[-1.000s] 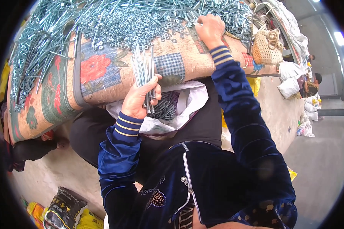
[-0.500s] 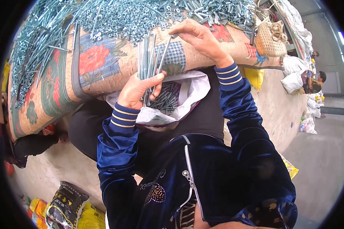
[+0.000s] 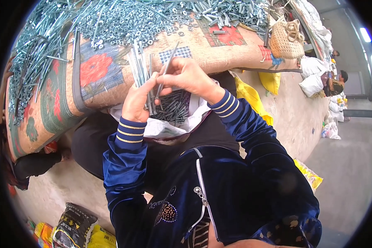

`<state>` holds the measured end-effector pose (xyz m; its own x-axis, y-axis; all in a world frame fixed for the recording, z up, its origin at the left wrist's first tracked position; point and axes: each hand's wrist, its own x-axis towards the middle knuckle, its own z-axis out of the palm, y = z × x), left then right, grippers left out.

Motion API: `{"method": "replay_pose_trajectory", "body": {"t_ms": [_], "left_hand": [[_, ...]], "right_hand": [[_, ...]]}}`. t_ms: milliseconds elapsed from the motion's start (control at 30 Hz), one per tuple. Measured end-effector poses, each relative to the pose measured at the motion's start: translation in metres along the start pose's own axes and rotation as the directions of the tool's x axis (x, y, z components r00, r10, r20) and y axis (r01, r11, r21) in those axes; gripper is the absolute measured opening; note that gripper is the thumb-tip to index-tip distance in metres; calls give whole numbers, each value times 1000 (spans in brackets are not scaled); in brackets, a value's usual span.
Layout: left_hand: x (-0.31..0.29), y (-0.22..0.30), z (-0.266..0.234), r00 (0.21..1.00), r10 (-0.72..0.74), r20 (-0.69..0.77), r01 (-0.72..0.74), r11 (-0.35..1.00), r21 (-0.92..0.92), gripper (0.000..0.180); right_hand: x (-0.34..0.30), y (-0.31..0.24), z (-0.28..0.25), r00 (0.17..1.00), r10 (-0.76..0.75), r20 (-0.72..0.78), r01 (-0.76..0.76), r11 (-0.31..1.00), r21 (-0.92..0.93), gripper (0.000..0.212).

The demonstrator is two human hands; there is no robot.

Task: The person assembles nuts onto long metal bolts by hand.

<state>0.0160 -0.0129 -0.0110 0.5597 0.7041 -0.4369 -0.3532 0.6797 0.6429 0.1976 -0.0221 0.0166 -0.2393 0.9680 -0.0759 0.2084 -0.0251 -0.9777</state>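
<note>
item, change: right hand (image 3: 190, 78), half a second ago out at the upper ends of the rods, now drawn in close beside the left fingertips. meaning: handling is now gathered at the two hands, with the right fingers well apart from the loose stock.

item, left hand (image 3: 135, 103): fingers curled, thumb laid across, grasping a bundle of metal rods (image 3: 137, 66); the rods stand above these fingers, fanned and slightly tilted, ends also showing below.

item, right hand fingers: thumb and forefinger pinched with little gap on a single rod (image 3: 172, 54), tilted, its upper end above the fingertips. whether the left fingers also touch it: cannot tell.

item, white bag (image 3: 163, 130): just below both sets of fingers, dark metal pieces (image 3: 175, 108) within.

item, padded cover (image 3: 219, 60), patterned: beyond the fingers, bearing small metal rings (image 3: 128, 20) ahead of the left fingers, short tubes (image 3: 246, 12) ahead and right of the right fingers.
</note>
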Motion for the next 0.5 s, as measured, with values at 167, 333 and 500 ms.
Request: {"method": "replay_pose_trajectory", "body": {"t_ms": [167, 333, 500], "left_hand": [[-1, 6, -11, 997, 63, -32, -65, 996, -64, 21], [-2, 8, 2, 989, 87, -118, -98, 991, -87, 20], [-7, 10, -5, 979, 138, -147, -154, 983, -104, 20]], "right_hand": [[43, -3, -64, 971, -130, -201, 106, 987, -123, 20], [76, 27, -90, 810, -432, -398, -11, 666, -746, 15], [84, 29, -88, 850, -364, -381, -23, 696, -718, 12]]}}
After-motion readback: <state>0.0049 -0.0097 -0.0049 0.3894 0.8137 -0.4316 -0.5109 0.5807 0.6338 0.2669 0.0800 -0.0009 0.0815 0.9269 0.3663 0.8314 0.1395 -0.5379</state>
